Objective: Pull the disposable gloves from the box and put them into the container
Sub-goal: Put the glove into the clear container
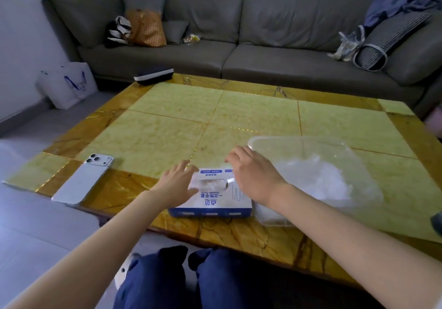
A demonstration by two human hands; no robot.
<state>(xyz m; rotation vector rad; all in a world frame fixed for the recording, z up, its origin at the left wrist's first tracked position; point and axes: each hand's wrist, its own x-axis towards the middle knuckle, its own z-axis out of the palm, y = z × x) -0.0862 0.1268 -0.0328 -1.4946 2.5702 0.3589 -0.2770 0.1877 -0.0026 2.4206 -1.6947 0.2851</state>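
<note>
A white and blue glove box lies flat near the table's front edge, its oval opening showing crumpled clear gloves. My left hand rests flat on the box's left end, fingers straight. My right hand hovers over the box's right end, fingers bent down toward the opening; whether it pinches a glove is hidden under the hand. Right of the box stands a clear plastic container holding a heap of clear gloves.
A white phone lies face down at the table's left front. The yellow stone table stretches back to a grey sofa with bags. A dark case sits at the far table edge. My knees are below the front edge.
</note>
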